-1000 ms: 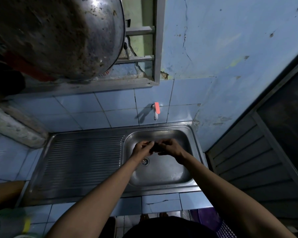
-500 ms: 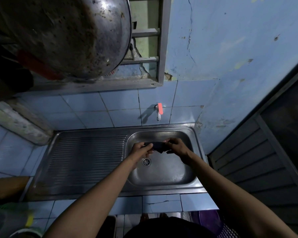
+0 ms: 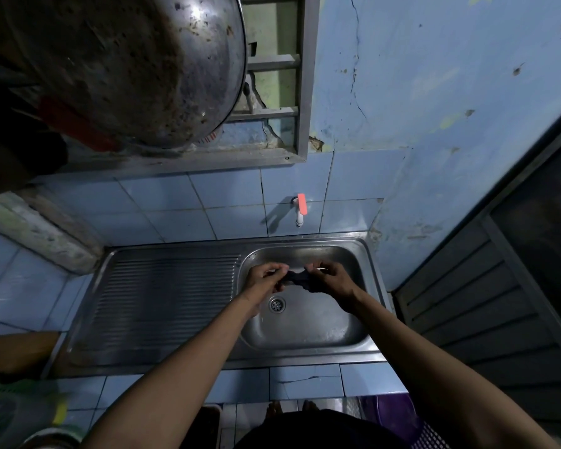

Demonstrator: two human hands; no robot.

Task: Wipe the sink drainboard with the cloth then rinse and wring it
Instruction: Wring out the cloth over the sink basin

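Dim bluish light, wide-angle warping, blurred corners

Home kitchen — steel sink (image 3: 374, 288), tiled wall (image 3: 162, 202).

A dim kitchen corner with pale blue walls. The painted plaster wall (image 3: 418, 92) is cracked and chipped; below it runs a band of blue wall tiles (image 3: 182, 205). A grey metal window frame (image 3: 300, 92) with horizontal bars sits above the tiles. A white wall tap with a red-orange handle (image 3: 301, 207) juts from the tiles. At right stands a dark louvred door (image 3: 486, 303). The worktop (image 3: 308, 382) front is blue-tiled, one tile cracked.
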